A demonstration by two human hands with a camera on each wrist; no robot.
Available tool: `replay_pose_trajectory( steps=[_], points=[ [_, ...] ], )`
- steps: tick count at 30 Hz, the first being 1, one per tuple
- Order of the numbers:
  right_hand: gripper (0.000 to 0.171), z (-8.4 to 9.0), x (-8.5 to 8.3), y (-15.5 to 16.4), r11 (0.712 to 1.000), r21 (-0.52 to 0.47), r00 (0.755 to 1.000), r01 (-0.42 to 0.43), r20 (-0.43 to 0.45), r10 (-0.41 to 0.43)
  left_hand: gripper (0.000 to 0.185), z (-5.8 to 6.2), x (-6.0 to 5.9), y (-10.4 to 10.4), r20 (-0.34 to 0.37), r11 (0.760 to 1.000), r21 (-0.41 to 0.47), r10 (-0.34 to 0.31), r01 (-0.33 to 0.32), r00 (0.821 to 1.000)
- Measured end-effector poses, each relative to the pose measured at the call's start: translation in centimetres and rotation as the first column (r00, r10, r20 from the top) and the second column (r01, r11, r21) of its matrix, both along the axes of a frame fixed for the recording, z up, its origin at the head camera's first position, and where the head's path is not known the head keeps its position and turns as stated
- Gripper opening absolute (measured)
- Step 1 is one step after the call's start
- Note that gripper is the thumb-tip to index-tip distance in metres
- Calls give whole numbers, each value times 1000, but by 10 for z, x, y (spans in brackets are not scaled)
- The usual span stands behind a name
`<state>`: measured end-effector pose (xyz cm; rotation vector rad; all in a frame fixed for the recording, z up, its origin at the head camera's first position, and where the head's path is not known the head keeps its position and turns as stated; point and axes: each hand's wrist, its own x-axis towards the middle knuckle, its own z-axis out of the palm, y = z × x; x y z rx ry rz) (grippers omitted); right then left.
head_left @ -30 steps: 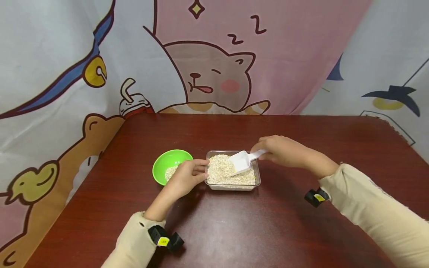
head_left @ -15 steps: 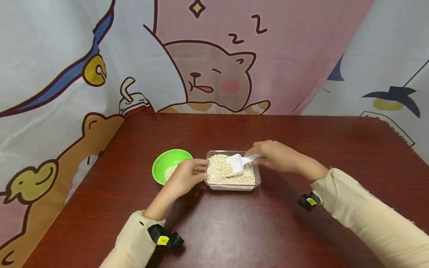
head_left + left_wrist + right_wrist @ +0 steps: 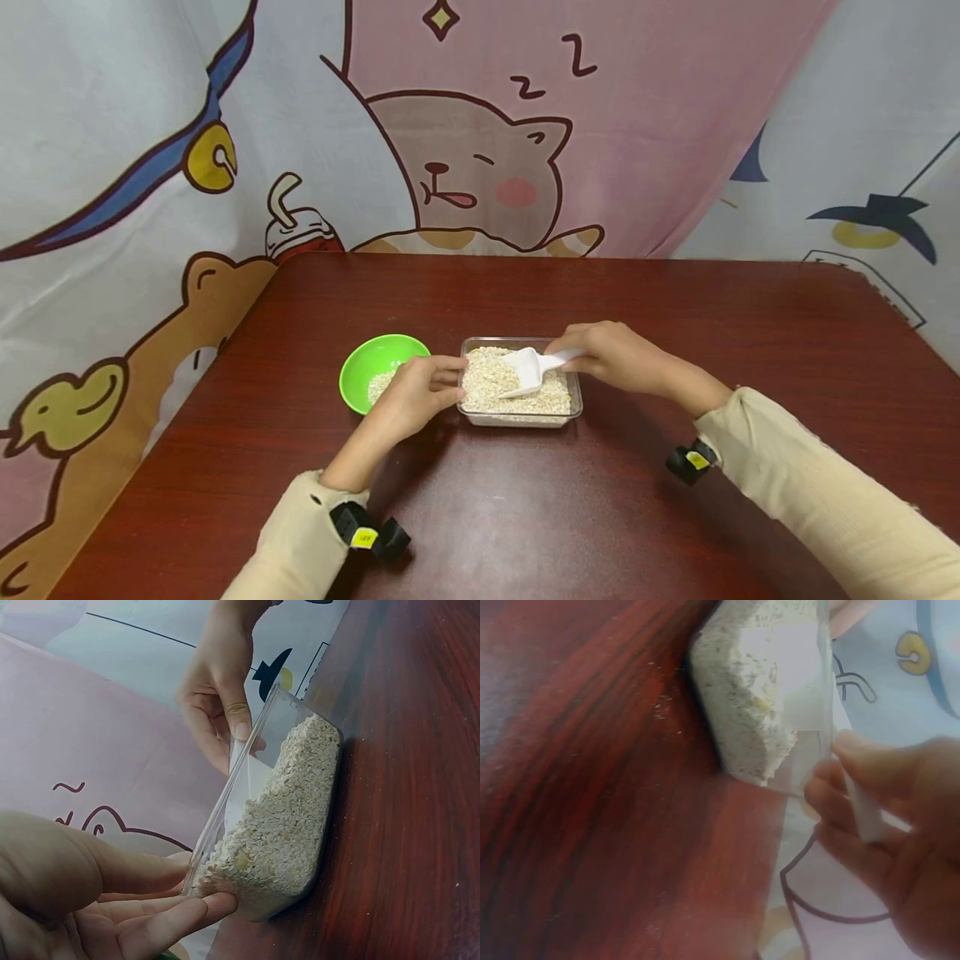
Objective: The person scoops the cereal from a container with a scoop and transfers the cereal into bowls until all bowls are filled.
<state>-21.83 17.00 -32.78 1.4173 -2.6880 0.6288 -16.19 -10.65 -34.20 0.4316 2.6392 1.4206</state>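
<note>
A clear plastic rectangular container (image 3: 521, 420) full of oat flakes (image 3: 491, 377) stands on the table. My left hand (image 3: 412, 396) holds its left end. In the left wrist view, the left fingers (image 3: 214, 901) touch its outer wall and another digit lies at the rim. My right hand (image 3: 611, 354) grips the handle of a white scoop (image 3: 528, 372), whose blade is partly sunk in the oats and tilted down to the left. In the right wrist view, the handle (image 3: 864, 810) runs between thumb and fingers. A green bowl (image 3: 360, 371) with some oats stands behind my left hand, partly hidden.
The dark red-brown table (image 3: 540, 517) extends around the items. A printed cloth (image 3: 645, 150) with cartoon animals hangs along its back and sides. Both wrists carry black camera bands (image 3: 690, 462). Small specks lie on the tabletop.
The scoop and right hand have moved left and slightly towards me, with the blade pushed further into the oats. My left hand, the container and the bowl stay put.
</note>
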Motion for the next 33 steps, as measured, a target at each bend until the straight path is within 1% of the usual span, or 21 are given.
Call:
replay_pose_trajectory(
  steps=[5,13,19,24,28,33],
  points=[
    [26,-6,1,3,999,-48,999,23,26,-22,35,1,0,-2,-1,1000,-14,-16,16,1000],
    [27,-6,3,8,993,-106,997,53,60,-46,34,2,-1,-3,5,999,-17,-35,35,999],
    [27,-4,6,13,983,-169,993,69,107,-51,34,6,-2,-2,5,998,-28,-48,48,999],
    [29,-3,7,16,979,-181,989,95,125,-73,35,8,-2,-2,10,998,-43,-47,48,999],
    [29,-4,8,19,975,-189,986,117,139,-91,34,7,-2,-2,11,998,-51,-48,49,999],
    [27,-5,9,22,969,-219,988,116,124,-90,33,5,-3,-2,-8,997,-63,-47,47,999]
  ],
)
